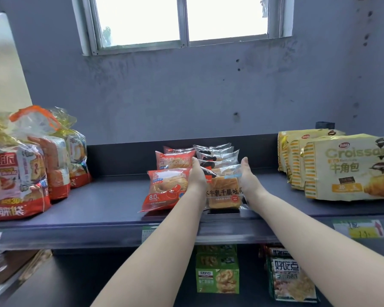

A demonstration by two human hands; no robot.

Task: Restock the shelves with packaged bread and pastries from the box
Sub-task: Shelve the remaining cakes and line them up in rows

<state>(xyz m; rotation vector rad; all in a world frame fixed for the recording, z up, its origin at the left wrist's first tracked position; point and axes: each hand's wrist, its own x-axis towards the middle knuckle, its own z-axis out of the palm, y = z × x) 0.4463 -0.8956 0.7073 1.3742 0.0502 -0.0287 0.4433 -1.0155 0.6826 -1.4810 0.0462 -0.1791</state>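
Both arms are reaching up to the dark shelf (pixel 98 209) under the window (pixel 184 18). The left hand (pixel 197 173) and the right hand (pixel 248 173) are standing flat and open, palms facing each other, on either side of a row of clear-wrapped toast packets (pixel 224 191). Neither hand is closing its fingers around anything; each is lying against a side of the row, with the front packet sitting upright between the wrists at the shelf's front edge.

Just to the left of that row, touching the left hand, a row of red bread packets (pixel 164 191) is standing upright, front to back. Well apart at the left end of the shelf, large bagged breads (pixel 16 173) are standing in a group. At the right end, yellow croissant bags (pixel 346 171) are leaning one behind another.

On the shelf below, green biscuit boxes (pixel 217 278) and a pale snack box (pixel 290 280) are showing between the arms. The box of stock is out of view.
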